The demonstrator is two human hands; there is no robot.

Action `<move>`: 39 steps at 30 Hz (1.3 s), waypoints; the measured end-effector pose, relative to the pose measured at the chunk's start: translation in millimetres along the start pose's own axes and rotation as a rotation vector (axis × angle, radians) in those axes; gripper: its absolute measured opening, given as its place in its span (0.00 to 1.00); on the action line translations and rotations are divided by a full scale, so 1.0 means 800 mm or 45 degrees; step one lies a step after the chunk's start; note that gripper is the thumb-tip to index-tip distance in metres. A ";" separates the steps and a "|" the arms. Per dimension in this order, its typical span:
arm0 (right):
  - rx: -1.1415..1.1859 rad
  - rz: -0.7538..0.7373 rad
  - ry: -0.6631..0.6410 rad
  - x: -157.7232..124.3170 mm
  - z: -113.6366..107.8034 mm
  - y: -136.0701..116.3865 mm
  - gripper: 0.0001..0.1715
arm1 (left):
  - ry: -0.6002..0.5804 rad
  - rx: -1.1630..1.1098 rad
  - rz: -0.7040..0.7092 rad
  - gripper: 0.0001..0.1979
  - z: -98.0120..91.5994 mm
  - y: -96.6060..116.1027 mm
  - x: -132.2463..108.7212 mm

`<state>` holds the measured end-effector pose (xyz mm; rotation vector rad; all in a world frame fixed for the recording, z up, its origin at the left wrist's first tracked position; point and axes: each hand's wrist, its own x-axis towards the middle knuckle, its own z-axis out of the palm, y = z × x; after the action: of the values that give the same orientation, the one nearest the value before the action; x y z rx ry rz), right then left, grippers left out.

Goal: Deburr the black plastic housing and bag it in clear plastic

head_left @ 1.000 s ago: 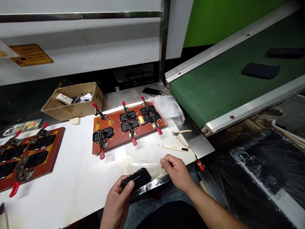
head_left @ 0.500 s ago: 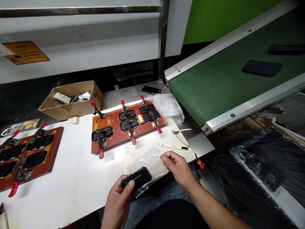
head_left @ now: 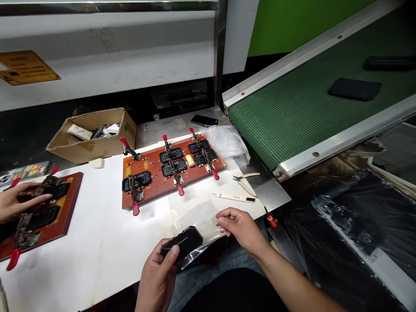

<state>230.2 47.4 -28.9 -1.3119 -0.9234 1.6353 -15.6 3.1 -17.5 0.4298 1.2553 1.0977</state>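
Note:
My left hand (head_left: 157,271) is wrapped around a black plastic housing (head_left: 185,243), its thumb on top and its long flat side tilted up. Just to the right, my right hand (head_left: 238,227) pinches the edge of a clear plastic bag (head_left: 198,216). The bag lies over the table's front edge, partly behind and below the housing. Beyond my right hand are a craft knife (head_left: 234,197) with a pale handle and a pair of cutting pliers (head_left: 246,180).
A red-brown fixture board (head_left: 156,190) with red-handled toggle clamps holds several black parts. At left, another person's hand touches a second fixture board (head_left: 73,195). A cardboard box (head_left: 110,149) stands behind. On the right, a green conveyor belt (head_left: 279,112) carries black parts.
Another person's hand has come in from the left onto the second fixture board. The view has shifted slightly; my hands keep nearly the same hold.

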 end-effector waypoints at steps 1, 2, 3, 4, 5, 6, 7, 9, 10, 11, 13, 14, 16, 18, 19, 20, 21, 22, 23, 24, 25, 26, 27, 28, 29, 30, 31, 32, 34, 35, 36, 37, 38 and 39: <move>-0.030 -0.019 0.006 0.000 0.000 0.001 0.22 | 0.001 -0.001 -0.005 0.18 -0.001 0.000 0.000; -0.059 -0.044 0.015 0.001 0.001 0.001 0.20 | -0.001 -0.004 -0.009 0.18 -0.001 -0.001 -0.001; -0.082 -0.070 0.027 0.001 0.002 0.001 0.19 | -0.006 -0.005 -0.008 0.18 -0.001 -0.002 -0.002; -0.103 -0.096 0.042 0.000 0.003 0.001 0.17 | -0.013 -0.004 -0.005 0.17 -0.001 -0.002 -0.003; -0.123 -0.119 0.058 -0.001 0.004 0.002 0.17 | -0.019 0.000 0.000 0.17 -0.001 -0.003 -0.004; -0.143 -0.140 0.070 -0.001 0.005 0.002 0.16 | -0.026 0.005 0.002 0.16 -0.001 -0.003 -0.005; -0.160 -0.158 0.073 -0.002 0.005 0.001 0.17 | -0.035 0.009 0.001 0.16 -0.001 -0.004 -0.005; -0.181 -0.180 0.055 -0.004 0.006 0.000 0.17 | -0.042 0.016 -0.009 0.15 0.000 -0.004 -0.006; -0.175 -0.181 0.035 -0.005 0.005 -0.001 0.17 | -0.043 0.017 -0.016 0.15 0.000 -0.004 -0.006; -0.160 -0.172 0.006 -0.005 0.005 -0.003 0.18 | -0.046 0.021 -0.022 0.15 0.002 -0.003 -0.007; -0.123 -0.131 -0.070 -0.005 0.003 -0.007 0.22 | -0.038 0.034 -0.022 0.16 0.005 -0.002 -0.007; -0.114 -0.106 -0.107 -0.004 0.003 -0.010 0.24 | -0.029 0.043 -0.018 0.16 0.007 -0.001 -0.008; -0.143 -0.095 -0.138 -0.002 0.002 -0.014 0.25 | -0.003 0.061 0.001 0.17 0.010 0.002 -0.010; -0.218 -0.150 -0.101 0.000 0.001 -0.018 0.24 | 0.018 0.082 0.014 0.17 0.013 0.003 -0.013; -0.257 -0.183 -0.076 0.001 0.001 -0.019 0.23 | 0.019 0.098 0.013 0.17 0.014 0.004 -0.014; -0.284 -0.208 -0.060 0.002 0.001 -0.019 0.23 | 0.019 0.113 0.011 0.18 0.014 0.004 -0.015; -0.297 -0.218 -0.054 0.003 0.002 -0.019 0.23 | 0.018 0.127 0.007 0.18 0.014 0.004 -0.015; -0.294 -0.219 -0.053 0.003 0.002 -0.019 0.23 | 0.017 0.138 0.006 0.18 0.014 0.004 -0.016; -0.285 -0.218 -0.055 0.003 0.003 -0.019 0.23 | 0.015 0.146 0.008 0.18 0.014 0.003 -0.016; -0.271 -0.220 -0.057 0.003 0.004 -0.018 0.22 | 0.016 0.149 0.013 0.18 0.014 0.003 -0.017; -0.247 -0.221 -0.054 0.003 0.005 -0.017 0.21 | 0.021 0.150 0.019 0.18 0.013 0.003 -0.017; -0.219 -0.216 -0.052 0.003 0.006 -0.015 0.20 | 0.026 0.150 0.025 0.18 0.013 0.003 -0.017; -0.193 -0.201 -0.051 0.003 0.007 -0.014 0.18 | 0.031 0.150 0.032 0.18 0.012 0.002 -0.016; -0.170 -0.182 -0.050 0.002 0.008 -0.013 0.17 | 0.035 0.149 0.038 0.18 0.010 0.002 -0.015; -0.151 -0.164 -0.046 0.002 0.009 -0.012 0.16 | 0.035 0.149 0.040 0.18 0.007 0.002 -0.013; -0.141 -0.153 -0.041 0.001 0.010 -0.011 0.15 | 0.027 0.149 0.037 0.17 0.003 0.001 -0.011; -0.144 -0.149 -0.036 0.001 0.010 -0.011 0.14 | 0.016 0.154 0.031 0.17 -0.001 0.000 -0.007; -0.155 -0.152 -0.030 0.000 0.011 -0.011 0.14 | 0.009 0.163 0.020 0.18 -0.005 0.000 -0.004; -0.172 -0.161 -0.007 -0.001 0.011 -0.012 0.13 | 0.020 0.188 0.018 0.20 -0.013 0.001 0.000; -0.178 -0.159 0.005 -0.002 0.012 -0.013 0.12 | 0.046 0.200 0.049 0.19 -0.015 0.003 0.000; -0.184 -0.156 0.017 -0.002 0.012 -0.014 0.12 | 0.086 0.216 0.102 0.18 -0.016 0.007 -0.002; -0.193 -0.158 0.032 -0.003 0.013 -0.015 0.12 | 0.134 0.245 0.171 0.16 -0.015 0.012 -0.007; -0.209 -0.165 0.044 -0.005 0.015 -0.016 0.11 | 0.173 0.292 0.238 0.14 -0.014 0.018 -0.014; -0.232 -0.174 0.049 -0.007 0.017 -0.018 0.09 | 0.192 0.354 0.293 0.13 -0.011 0.025 -0.023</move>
<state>219.5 47.1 -11.5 -1.3657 -1.1346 1.4438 -30.9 -5.8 5.2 0.7265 1.5283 1.1685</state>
